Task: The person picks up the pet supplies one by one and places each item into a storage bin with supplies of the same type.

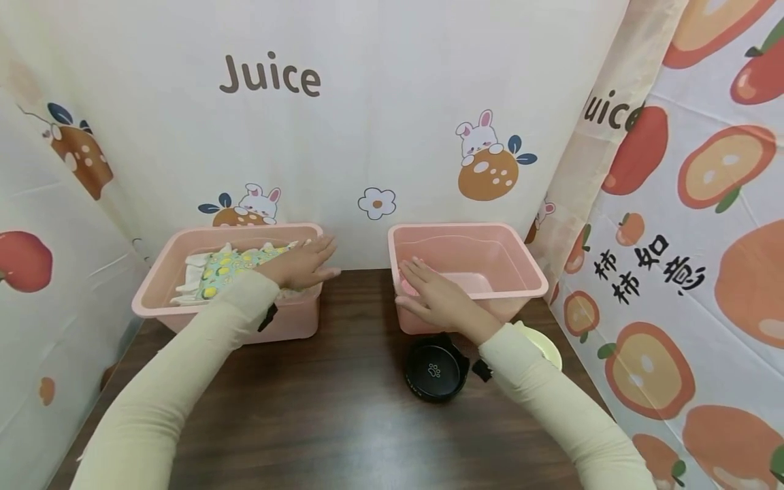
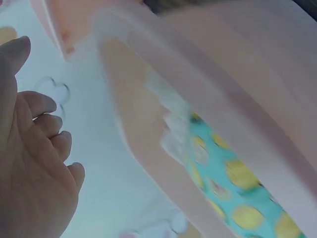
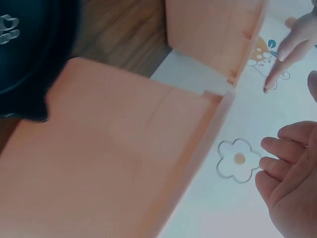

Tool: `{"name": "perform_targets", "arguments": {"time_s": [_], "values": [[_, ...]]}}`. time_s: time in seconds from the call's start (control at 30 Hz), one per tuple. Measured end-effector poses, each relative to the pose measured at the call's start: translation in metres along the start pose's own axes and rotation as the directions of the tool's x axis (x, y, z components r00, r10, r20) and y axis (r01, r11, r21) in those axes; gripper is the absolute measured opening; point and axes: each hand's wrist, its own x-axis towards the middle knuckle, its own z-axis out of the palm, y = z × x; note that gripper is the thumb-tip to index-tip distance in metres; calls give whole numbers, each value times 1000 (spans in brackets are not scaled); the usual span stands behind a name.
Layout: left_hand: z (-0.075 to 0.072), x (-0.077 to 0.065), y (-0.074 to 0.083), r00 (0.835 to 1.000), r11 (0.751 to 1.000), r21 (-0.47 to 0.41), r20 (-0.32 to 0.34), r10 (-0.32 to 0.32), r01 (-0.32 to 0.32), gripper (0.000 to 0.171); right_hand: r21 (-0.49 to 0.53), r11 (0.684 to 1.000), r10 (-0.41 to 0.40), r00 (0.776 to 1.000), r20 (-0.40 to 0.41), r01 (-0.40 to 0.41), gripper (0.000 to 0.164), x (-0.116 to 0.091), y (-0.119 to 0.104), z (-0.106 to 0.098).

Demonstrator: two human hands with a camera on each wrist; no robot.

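Observation:
My left hand is over the right end of the left pink bin, its fingers extended and nothing in them. Inside that bin lies a teal cloth with a lemon print and white ruffles, also visible in the left wrist view. Over the near left corner of the right pink bin is my right hand, fingers straight and also holding nothing. A black round dish with a paw print sits on the table in front of that bin.
A pale yellow round item lies partly hidden behind my right forearm. The dark wooden table runs up to a printed curtain behind the bins. Another fruit-print curtain hangs along the right side.

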Motion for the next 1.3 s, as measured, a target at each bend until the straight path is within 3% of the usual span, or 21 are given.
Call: {"name": "perform_targets", "arguments": {"time_s": [0.3,0.5,0.67,0.93,1.17,1.3], "values": [[5,22,38,998,998,-15,-16,60,-60,75,30,999,46,998,-38,-45,68,-60,19,4],[16,38,55,995,995,-21,-11,97,-97,75,32,997,78,993,-87,-76,68,-98,27,17],[24,51,69,995,995,-16,-9,103,-103,75,4,998,59,991,-121,-59,67,-126,31,30],[38,66,84,989,991,-16,-61,133,-134,72,29,993,116,988,-100,-113,66,-156,32,54],[51,79,92,988,992,-11,-83,128,-129,73,61,985,166,978,-123,-160,64,-178,33,79],[56,83,95,990,993,-24,-79,114,-117,74,118,974,206,974,-96,-194,63,-188,31,88]]}}
